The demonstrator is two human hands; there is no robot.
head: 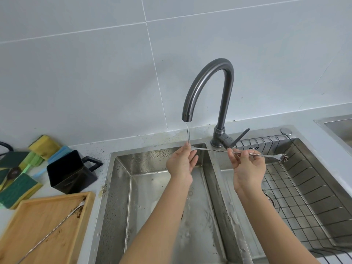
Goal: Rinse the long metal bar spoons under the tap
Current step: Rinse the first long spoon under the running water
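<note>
A long twisted metal bar spoon (213, 150) is held level across the double sink. My left hand (182, 161) pinches its left end right under the thin water stream (188, 133) from the grey gooseneck tap (207, 86). My right hand (247, 167) grips the shaft further right. The spoon's bowl (283, 157), speckled with dark grounds, sticks out over the right basin. A second bar spoon (51, 231) lies diagonally in the wooden tray (34, 216) at the lower left, with brown residue near its bowl.
The left basin (122, 187) is wet and flecked with grounds. A wire rack (304, 187) fills the right basin. A black square mug (70, 173) and several green, yellow and blue sponges (21, 168) sit on the counter to the left.
</note>
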